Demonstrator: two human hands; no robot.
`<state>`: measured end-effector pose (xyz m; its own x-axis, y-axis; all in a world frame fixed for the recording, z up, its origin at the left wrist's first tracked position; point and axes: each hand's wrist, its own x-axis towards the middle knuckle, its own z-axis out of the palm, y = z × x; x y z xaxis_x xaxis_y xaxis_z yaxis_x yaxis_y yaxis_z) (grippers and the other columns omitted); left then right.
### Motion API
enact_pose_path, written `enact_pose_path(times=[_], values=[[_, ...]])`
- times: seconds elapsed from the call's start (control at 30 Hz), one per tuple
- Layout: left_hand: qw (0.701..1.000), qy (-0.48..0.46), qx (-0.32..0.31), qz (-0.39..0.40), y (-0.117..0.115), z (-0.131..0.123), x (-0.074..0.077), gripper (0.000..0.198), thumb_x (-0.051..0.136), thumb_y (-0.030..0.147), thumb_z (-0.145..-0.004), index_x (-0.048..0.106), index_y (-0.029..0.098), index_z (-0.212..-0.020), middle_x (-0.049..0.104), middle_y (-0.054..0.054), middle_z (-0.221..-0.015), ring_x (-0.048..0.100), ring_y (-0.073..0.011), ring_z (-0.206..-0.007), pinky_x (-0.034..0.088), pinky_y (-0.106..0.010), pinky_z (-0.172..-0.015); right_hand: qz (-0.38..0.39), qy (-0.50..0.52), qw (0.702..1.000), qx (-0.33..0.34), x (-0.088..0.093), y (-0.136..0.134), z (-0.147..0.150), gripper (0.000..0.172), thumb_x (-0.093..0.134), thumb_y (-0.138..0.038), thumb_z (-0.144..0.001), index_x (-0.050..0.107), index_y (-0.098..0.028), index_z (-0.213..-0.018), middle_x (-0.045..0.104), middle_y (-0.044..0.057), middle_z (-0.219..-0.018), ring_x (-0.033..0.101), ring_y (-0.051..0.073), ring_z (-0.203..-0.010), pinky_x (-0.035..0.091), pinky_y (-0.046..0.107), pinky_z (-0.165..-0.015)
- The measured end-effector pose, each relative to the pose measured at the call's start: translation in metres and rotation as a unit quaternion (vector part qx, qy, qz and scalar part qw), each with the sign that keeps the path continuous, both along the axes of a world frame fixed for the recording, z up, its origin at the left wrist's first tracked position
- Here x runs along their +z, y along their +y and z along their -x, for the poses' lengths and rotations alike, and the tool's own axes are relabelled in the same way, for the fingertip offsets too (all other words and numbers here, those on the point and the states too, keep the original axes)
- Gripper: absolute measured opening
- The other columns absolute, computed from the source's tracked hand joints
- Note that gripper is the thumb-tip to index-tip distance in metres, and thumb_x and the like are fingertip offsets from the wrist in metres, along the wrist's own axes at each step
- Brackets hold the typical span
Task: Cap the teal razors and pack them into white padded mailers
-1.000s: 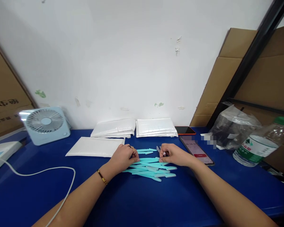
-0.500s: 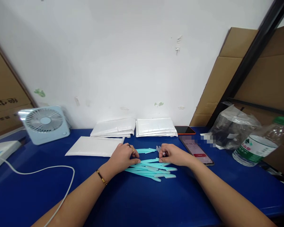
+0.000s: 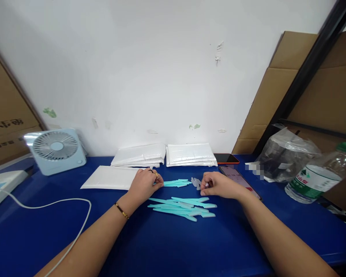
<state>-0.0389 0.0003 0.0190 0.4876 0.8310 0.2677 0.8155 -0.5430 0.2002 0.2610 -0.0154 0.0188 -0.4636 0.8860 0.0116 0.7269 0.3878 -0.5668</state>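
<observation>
Two lots of turquoise sticks sit lower centre of the frame on the blue bench [image 3: 161, 248]: a small upper bundle [image 3: 176, 184] and a looser lower pile [image 3: 173, 211] beneath it in the picture. Translucent pieces [image 3: 195, 183] lie just right of the upper bundle.

Left hand [image 3: 145, 185], left of centre: thumb and fingers narrowed together at the bundle's left end; we can't tell if it grips or only touches. Right hand [image 3: 219, 185], right of centre: fingers curled in tight beside the translucent pieces, a pale bit showing at the fingertips; we can't tell whether it's held.

Handling, our judgement: sticks look like thin plastic, so light, fairly stiff, probably smooth enough to slide over each other. We'd pinch near mid-length for balance, or take the plain left end and keep off the shaped, paler right ends, which could be sharp or delicate. The lower pile overlaps at angles, so lifting one may drag its neighbours; we'd start with one lying on top. Translucent pieces look thin and featherlight, easy to scatter; edge pinch with fingertips, light pressure.
</observation>
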Motion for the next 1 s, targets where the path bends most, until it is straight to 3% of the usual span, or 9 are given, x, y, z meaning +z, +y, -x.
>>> enact_pose_path(times=[0.1,0.27,0.43,0.53,0.63,0.73,0.87,1.0], values=[[0.998,-0.01,-0.061,0.016,-0.009,-0.008,0.0,0.017,0.058,0.041,-0.077,0.068,0.027,-0.075,0.066,0.002,-0.081,0.053,-0.0166,-0.082,0.03,-0.031,-0.073,0.034,-0.022,0.998,0.05,0.003,-0.007,0.003,0.023,0.071,-0.039,-0.063,0.066,-0.019,-0.073,0.056,0.001,-0.08,0.052,0.013,-0.068,0.04,0.022,-0.058],[0.993,0.014,-0.11,0.03,-0.016,-0.016,-0.002,0.017,0.06,0.04,-0.077,0.068,0.026,-0.075,0.066,0.002,-0.078,0.052,-0.0165,-0.08,0.03,-0.03,-0.071,0.007,0.006,0.999,0.044,0.0,-0.008,0.012,0.019,0.067,-0.037,-0.069,0.063,-0.019,-0.074,0.055,0.001,-0.081,0.052,0.012,-0.068,0.04,0.022,-0.058],[0.999,0.021,-0.037,0.001,-0.003,-0.005,-0.002,0.016,0.06,0.036,-0.077,0.067,0.026,-0.069,0.067,0.003,-0.079,0.052,-0.0175,-0.081,0.029,-0.031,-0.07,-0.075,0.013,0.997,-0.025,0.0,0.001,0.008,0.014,0.062,-0.032,-0.073,0.063,-0.019,-0.071,0.058,0.002,-0.08,0.053,0.013,-0.069,0.039,0.024,-0.061],[1.0,0.017,0.018,-0.01,0.004,0.004,-0.002,0.012,0.061,0.038,-0.075,0.068,0.029,-0.075,0.066,0.004,-0.08,0.052,-0.0186,-0.083,0.029,-0.031,-0.069,-0.07,0.02,0.995,-0.072,0.004,0.002,0.001,0.016,0.062,-0.035,-0.072,0.065,-0.019,-0.075,0.06,0.002,-0.082,0.053,0.014,-0.07,0.039,0.024,-0.062],[0.999,0.002,0.025,-0.021,0.001,0.004,-0.001,0.015,0.063,0.041,-0.072,0.068,0.03,-0.081,0.065,0.004,-0.086,0.052,-0.0189,-0.086,0.03,-0.031,-0.07,-0.003,-0.007,1.0,-0.013,0.011,-0.005,-0.003,0.023,0.068,-0.04,-0.065,0.067,-0.019,-0.074,0.059,0.002,-0.079,0.053,0.014,-0.069,0.038,0.024,-0.059],[0.999,-0.01,-0.032,-0.005,-0.01,-0.006,0.001,0.019,0.06,0.046,-0.076,0.068,0.029,-0.08,0.064,0.003,-0.088,0.051,-0.0174,-0.085,0.03,-0.031,-0.072,0.052,-0.052,0.996,0.059,0.015,-0.013,-0.001,0.024,0.073,-0.04,-0.059,0.068,-0.019,-0.07,0.057,0.001,-0.076,0.052,0.014,-0.066,0.037,0.023,-0.055],[0.995,0.004,-0.103,0.02,-0.021,-0.02,0.002,0.026,0.056,0.05,-0.078,0.069,0.03,-0.088,0.065,0.002,-0.084,0.05,-0.0172,-0.083,0.03,-0.03,-0.069,0.034,-0.046,0.995,0.083,0.01,-0.016,0.011,0.019,0.069,-0.037,-0.066,0.066,-0.018,-0.07,0.056,0.002,-0.08,0.051,0.013,-0.067,0.038,0.023,-0.056],[0.994,0.035,-0.103,0.018,-0.018,-0.019,0.0,0.022,0.058,0.044,-0.078,0.07,0.025,-0.075,0.065,-0.001,-0.075,0.05,-0.0182,-0.081,0.029,-0.031,-0.069,-0.017,-0.031,0.997,0.07,0.003,-0.01,0.016,0.014,0.065,-0.032,-0.07,0.064,-0.019,-0.073,0.056,0.002,-0.08,0.051,0.012,-0.066,0.038,0.023,-0.056]])
